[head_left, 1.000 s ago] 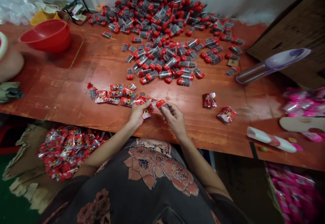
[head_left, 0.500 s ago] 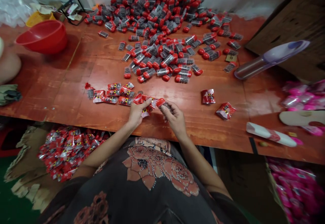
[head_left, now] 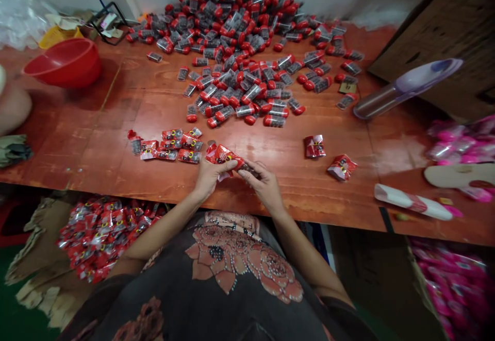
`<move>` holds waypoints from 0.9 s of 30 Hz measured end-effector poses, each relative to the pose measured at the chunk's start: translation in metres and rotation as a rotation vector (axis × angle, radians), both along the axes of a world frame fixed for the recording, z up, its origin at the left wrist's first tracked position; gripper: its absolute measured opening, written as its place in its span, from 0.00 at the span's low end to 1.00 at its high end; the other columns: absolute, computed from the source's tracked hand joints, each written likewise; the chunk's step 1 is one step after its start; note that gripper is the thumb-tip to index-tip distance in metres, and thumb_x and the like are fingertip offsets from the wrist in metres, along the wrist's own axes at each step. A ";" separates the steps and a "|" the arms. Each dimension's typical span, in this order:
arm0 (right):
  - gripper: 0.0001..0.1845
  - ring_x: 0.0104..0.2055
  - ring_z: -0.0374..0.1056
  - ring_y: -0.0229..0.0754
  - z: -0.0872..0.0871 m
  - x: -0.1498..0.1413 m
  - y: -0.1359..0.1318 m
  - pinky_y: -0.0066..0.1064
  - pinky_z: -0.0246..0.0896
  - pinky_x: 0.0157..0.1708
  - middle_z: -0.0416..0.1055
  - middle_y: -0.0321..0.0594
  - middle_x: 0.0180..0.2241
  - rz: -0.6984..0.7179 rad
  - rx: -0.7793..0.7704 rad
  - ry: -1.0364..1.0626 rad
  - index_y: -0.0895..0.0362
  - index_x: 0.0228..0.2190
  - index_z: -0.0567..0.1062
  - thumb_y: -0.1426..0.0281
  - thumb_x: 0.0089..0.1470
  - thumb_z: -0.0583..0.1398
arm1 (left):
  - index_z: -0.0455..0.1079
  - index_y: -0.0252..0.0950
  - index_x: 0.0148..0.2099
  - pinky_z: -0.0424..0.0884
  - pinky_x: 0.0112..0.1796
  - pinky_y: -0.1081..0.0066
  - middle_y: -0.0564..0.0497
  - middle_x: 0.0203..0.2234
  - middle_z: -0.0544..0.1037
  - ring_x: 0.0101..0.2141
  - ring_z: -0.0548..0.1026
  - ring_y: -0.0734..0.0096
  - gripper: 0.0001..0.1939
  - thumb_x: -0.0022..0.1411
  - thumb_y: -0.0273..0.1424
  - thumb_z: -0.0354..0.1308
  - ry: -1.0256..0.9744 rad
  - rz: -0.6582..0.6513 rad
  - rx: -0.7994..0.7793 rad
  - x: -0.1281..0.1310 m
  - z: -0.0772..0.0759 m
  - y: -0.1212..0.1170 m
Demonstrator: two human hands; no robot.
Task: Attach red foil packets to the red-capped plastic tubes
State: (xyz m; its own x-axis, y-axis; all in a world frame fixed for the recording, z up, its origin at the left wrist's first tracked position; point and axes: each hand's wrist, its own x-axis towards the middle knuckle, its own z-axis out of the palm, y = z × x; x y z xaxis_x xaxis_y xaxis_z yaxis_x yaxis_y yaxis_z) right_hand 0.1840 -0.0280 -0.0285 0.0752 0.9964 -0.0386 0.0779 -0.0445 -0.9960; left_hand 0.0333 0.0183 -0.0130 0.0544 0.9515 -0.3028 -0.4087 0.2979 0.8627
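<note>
My left hand (head_left: 210, 175) is closed on red printed wrappers (head_left: 225, 154) near the table's front edge. Beside it, my right hand (head_left: 264, 182) pinches a small clear bottle with a red cap and dark contents (head_left: 246, 167); its capped end is at the wrapper's mouth, partly hidden by fingers and wrapper. To the left of my hands lie several wrapped bottles (head_left: 189, 155) in red packaging. Two folded red wrapper stacks (head_left: 315, 147) rest to the right. Beyond my hands spreads a big heap of red-capped bottles (head_left: 235, 94).
A red bowl (head_left: 64, 65) stands at the back left. On the right are a clear purple-rimmed scoop (head_left: 406, 88), a cardboard box (head_left: 429, 37), a rolled white sheet (head_left: 413, 202) and pink packets (head_left: 460, 140). Below the table's left front edge sits a pile of red packets (head_left: 104, 233).
The red-capped bottle in my right hand has moved left into the wrapper's mouth, and its cap is now mostly covered. The whole view has shifted slightly.
</note>
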 end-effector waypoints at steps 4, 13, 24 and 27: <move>0.18 0.35 0.66 0.38 -0.002 0.005 0.000 0.33 0.62 0.37 0.73 0.36 0.35 0.056 0.034 -0.010 0.46 0.46 0.81 0.66 0.51 0.66 | 0.70 0.34 0.27 0.72 0.28 0.74 0.55 0.23 0.75 0.24 0.72 0.76 0.17 0.37 0.28 0.76 0.016 -0.073 0.011 -0.001 -0.001 -0.002; 0.16 0.32 0.68 0.38 -0.004 -0.003 -0.007 0.32 0.65 0.34 0.76 0.37 0.35 -0.053 -0.011 0.021 0.49 0.44 0.80 0.62 0.51 0.67 | 0.72 0.34 0.30 0.74 0.31 0.71 0.53 0.25 0.78 0.26 0.75 0.73 0.17 0.37 0.26 0.76 0.011 -0.045 -0.004 0.001 -0.003 -0.006; 0.19 0.40 0.72 0.40 -0.013 -0.010 -0.007 0.32 0.71 0.37 0.76 0.37 0.44 -0.013 -0.121 0.326 0.48 0.44 0.77 0.64 0.49 0.68 | 0.71 0.35 0.31 0.74 0.32 0.70 0.54 0.26 0.78 0.26 0.75 0.73 0.18 0.38 0.28 0.75 0.030 0.023 0.002 -0.004 0.001 0.000; 0.18 0.42 0.72 0.43 -0.013 -0.013 -0.007 0.34 0.72 0.38 0.77 0.37 0.44 -0.050 -0.157 0.388 0.48 0.43 0.78 0.66 0.47 0.69 | 0.71 0.34 0.32 0.74 0.34 0.69 0.53 0.27 0.78 0.28 0.75 0.72 0.18 0.38 0.28 0.75 0.041 0.011 0.017 -0.008 0.001 0.000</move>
